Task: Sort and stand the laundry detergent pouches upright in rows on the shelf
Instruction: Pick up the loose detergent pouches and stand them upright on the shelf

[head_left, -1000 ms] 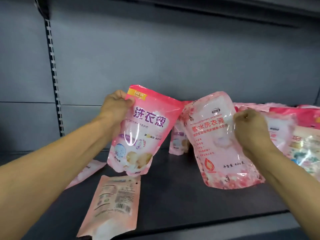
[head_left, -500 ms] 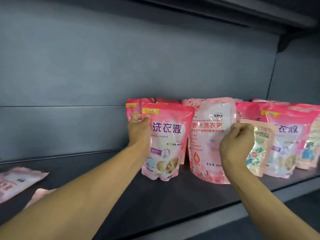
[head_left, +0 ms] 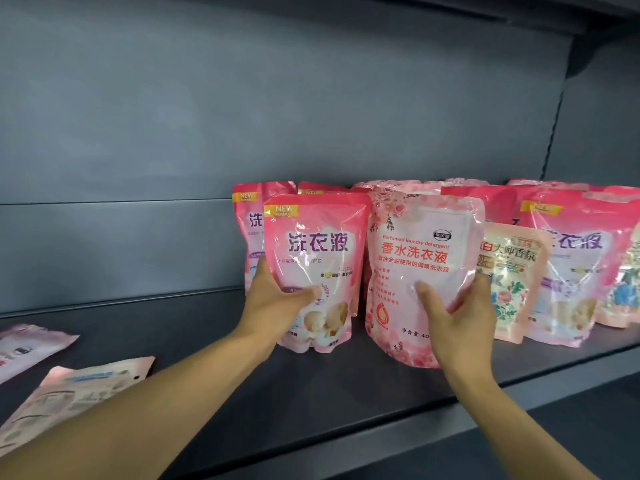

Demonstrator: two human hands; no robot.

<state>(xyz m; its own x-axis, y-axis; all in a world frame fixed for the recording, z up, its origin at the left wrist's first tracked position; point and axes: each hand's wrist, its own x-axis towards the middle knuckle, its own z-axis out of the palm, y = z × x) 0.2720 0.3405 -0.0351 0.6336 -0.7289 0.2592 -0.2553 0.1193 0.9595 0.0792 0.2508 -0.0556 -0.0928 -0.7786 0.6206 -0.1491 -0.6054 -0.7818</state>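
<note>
A pink pouch with a yellow NEW flag (head_left: 322, 247) stands upright on the dark shelf (head_left: 311, 382), and my left hand (head_left: 277, 303) grips its lower left side. To its right stands a pale floral perfumed-detergent pouch (head_left: 415, 258); my right hand (head_left: 457, 317) holds its lower right part, thumb across the front. Both pouches rest on the shelf in front of a back row of pink pouches (head_left: 258, 209). More upright pouches continue to the right, among them a flowered cream one (head_left: 509, 275) and another pink NEW one (head_left: 571, 258).
Two pouches lie flat at the left: one face down near the front edge (head_left: 72, 389) and one further left (head_left: 27, 348). The grey back panel (head_left: 277, 98) rises behind. An upper shelf overhangs at the top right, and a side panel closes the right end.
Both hands have slid from the pouches' top corners down to their lower halves. The two pouches now stand on the shelf, and the view has come closer.
</note>
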